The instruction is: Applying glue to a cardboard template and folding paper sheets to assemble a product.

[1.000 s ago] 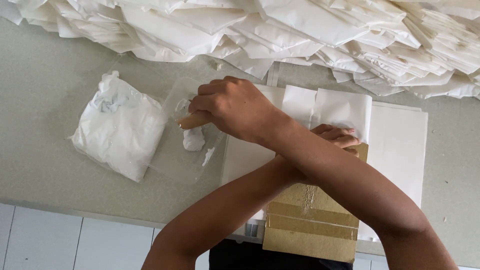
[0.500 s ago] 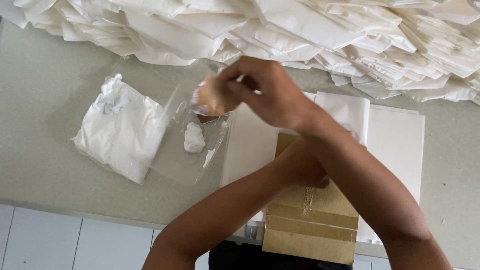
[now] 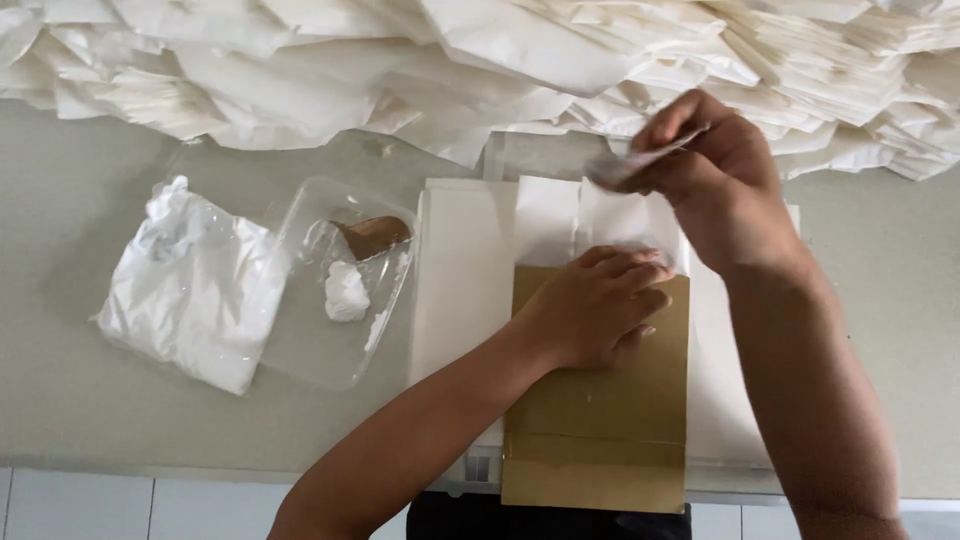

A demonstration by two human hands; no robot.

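Since the earlier frame, my right hand has left the clear tray at centre left and risen to upper right, fingers pinching a white paper flap. My left hand lies flat and open, pinning the brown cardboard template at lower centre so the white sheets beneath cannot shift.

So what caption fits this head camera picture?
Left hand presses a brown cardboard piece on white paper; right hand lifts a flap.

Two hands are seen: the left hand at centre and the right hand at upper right. One brown cardboard piece, one clear plastic tray, one white plastic bag and one heap of folded white paper, uncountable, are counted.
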